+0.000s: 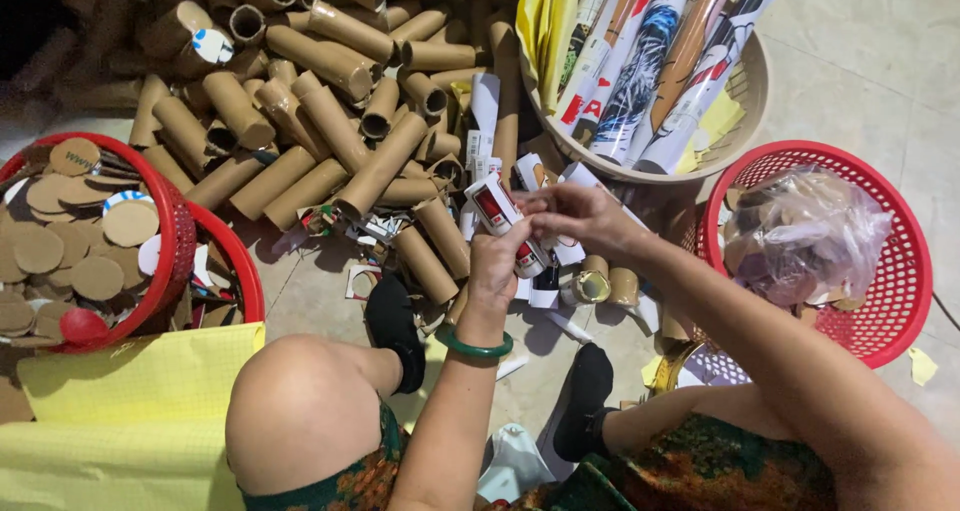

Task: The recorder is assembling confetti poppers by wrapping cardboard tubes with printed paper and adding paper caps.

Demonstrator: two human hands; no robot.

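My left hand (497, 263) grips a short paper tube (507, 223) wrapped in white and red print, held above the floor in the middle of the view. My right hand (578, 216) pinches at the upper end of that same tube with its fingertips. A green bangle (473, 347) sits on my left wrist. Just beyond the hands lies a big heap of plain brown cardboard tubes (335, 121). A few short tubes (600, 283) stand on the floor right under my right hand.
A red basket (172, 233) of brown cardboard discs is at left, a second red basket (898, 271) with a plastic bag at right. A beige basket (750, 91) holds printed rolled sheets. Yellow paper (130, 411) lies at lower left. My knees and black shoes are below.
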